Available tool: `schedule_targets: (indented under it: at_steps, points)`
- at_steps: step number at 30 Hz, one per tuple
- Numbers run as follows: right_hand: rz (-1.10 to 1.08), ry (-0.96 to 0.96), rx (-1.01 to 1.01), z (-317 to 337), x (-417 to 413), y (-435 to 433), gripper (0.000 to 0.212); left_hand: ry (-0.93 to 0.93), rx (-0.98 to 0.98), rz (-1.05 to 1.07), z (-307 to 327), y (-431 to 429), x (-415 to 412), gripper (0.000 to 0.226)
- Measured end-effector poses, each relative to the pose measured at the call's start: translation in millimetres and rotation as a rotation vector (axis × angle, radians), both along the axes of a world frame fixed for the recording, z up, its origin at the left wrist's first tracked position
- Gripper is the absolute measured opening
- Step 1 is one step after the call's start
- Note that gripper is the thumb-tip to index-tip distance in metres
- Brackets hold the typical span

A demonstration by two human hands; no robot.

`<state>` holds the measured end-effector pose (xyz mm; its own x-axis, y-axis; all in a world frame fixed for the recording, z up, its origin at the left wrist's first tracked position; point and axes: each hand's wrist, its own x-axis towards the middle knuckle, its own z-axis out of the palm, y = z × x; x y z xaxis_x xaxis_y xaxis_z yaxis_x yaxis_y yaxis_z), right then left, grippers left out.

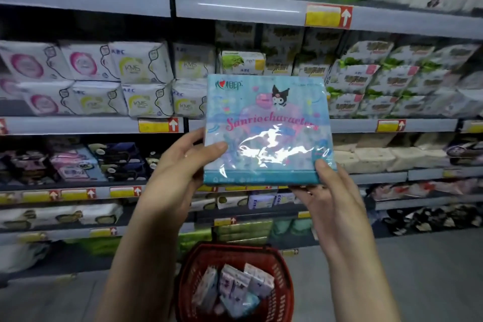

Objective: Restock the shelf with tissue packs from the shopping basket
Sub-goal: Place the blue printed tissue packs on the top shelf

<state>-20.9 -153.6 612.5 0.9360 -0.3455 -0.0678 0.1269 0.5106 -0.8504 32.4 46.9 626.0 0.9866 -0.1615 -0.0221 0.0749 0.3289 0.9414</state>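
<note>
Both my hands are raised in front of the shelf, holding one tissue pack between them.

My left hand [180, 165] reaches up with its thumb pressed on the front of the blue tissue pack [266, 128] at its lower left edge, fingers behind it. My right hand [326, 196] cups the lower right corner, thumb on the front. The pack stands upright, facing me, above both wrists. Below, between my forearms, the red shopping basket [235, 253] holds more packs [240, 287]. The shelf [392, 125] lies beyond the hands.

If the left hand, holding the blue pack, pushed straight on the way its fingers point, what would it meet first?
Probably the white KMS packs on the shelf behind the blue tissue pack that the left hand holds; depth is unclear.
</note>
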Motion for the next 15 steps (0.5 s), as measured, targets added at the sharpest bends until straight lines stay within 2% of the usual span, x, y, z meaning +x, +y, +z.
schedule_targets:
  at_steps: [1, 4, 5, 8, 15]
  points:
    - [0.007, -0.005, -0.02, 0, -1, 0, 0.086, -0.008, 0.003, -0.01, 0, 1, 1, 0.057]
    - [0.029, -0.044, -0.075, 1, -7, -1, 0.041, -0.026, -0.009, -0.043, 2, 6, 3, 0.061]
    - [0.036, -0.057, -0.093, 2, -7, -1, 0.037, -0.03, -0.012, -0.05, 3, 7, 4, 0.064]
    - [0.039, -0.077, -0.136, 9, -7, -1, 0.043, -0.054, -0.016, -0.049, 4, 9, 7, 0.062]
    - [0.057, -0.146, -0.193, 20, 13, -8, 0.038, -0.113, -0.045, -0.055, 15, 6, 20, 0.061]
